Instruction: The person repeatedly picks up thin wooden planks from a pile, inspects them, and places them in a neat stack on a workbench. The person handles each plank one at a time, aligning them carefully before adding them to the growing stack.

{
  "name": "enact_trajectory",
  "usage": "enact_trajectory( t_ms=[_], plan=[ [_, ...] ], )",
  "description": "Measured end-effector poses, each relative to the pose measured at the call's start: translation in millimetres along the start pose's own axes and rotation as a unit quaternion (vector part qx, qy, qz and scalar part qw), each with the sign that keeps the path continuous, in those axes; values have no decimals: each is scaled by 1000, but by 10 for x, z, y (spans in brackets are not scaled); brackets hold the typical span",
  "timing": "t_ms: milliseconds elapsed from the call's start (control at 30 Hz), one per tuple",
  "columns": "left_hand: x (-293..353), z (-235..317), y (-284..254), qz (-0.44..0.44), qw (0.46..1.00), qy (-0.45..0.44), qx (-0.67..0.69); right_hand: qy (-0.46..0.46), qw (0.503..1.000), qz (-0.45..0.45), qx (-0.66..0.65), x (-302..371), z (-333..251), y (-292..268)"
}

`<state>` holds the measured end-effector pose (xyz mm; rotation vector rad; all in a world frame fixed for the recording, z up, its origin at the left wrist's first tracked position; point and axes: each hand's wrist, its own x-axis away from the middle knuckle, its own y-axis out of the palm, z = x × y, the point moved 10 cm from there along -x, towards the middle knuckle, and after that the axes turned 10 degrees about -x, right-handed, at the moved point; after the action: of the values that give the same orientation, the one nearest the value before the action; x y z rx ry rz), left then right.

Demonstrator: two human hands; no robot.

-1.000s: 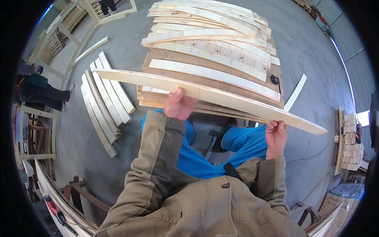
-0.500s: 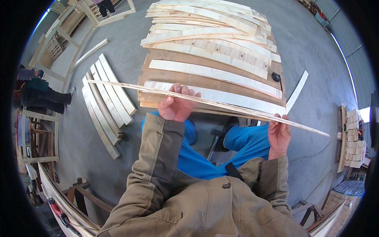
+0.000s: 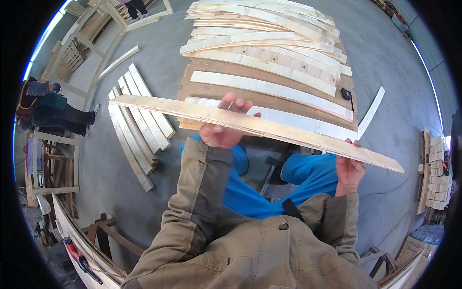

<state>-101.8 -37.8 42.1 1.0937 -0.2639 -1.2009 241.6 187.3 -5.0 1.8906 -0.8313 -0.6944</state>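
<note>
A long, thin wooden slat (image 3: 284,129) lies across both my hands above my lap, its broad face and one layered edge showing. My left hand (image 3: 225,132) grips it left of the middle, with the thumb on the near side and fingertips rising past the far edge. Closer to its right end, my right hand (image 3: 350,168) holds the slat from below, fingertips showing over the far edge. Just beyond, two pale slats lie apart on a brown board-topped table (image 3: 192,67); the nearer pale slat (image 3: 308,125) is partly covered by the held one.
Several slats (image 3: 269,33) are piled at the table's far end. A black tape measure (image 3: 346,94) sits at its right edge. More slats (image 3: 139,108) lie on the floor at left, and a single slat (image 3: 371,111) leans or lies at right. A person (image 3: 60,108) stands far left.
The slat has rolled in my hands from edge-on to showing its broad face. The whole view has shifted slightly, with the table now further right.
</note>
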Motion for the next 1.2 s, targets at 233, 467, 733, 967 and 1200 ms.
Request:
enact_trajectory(
  t_ms=[233, 467, 733, 967, 1200],
  plan=[
    [55, -1, -176, 46, 999, -1, 1, -11, 1000, -12, -26, 9, -49, -16],
    [1, 41, -240, 42, 999, 23, 11, -26, 999, 26, -22, 8, -37, -54],
    [74, 10, -361, 229, 967, 2, -110, -38, 998, 51, 29, 25, 34, 21],
    [111, 24, -353, 227, 965, -35, -125, -32, 985, 169, 25, 13, 31, -286],
    [210, 46, -654, 290, 944, -20, -154, -24, 991, 132, 27, 21, 68, -244]
  ],
)
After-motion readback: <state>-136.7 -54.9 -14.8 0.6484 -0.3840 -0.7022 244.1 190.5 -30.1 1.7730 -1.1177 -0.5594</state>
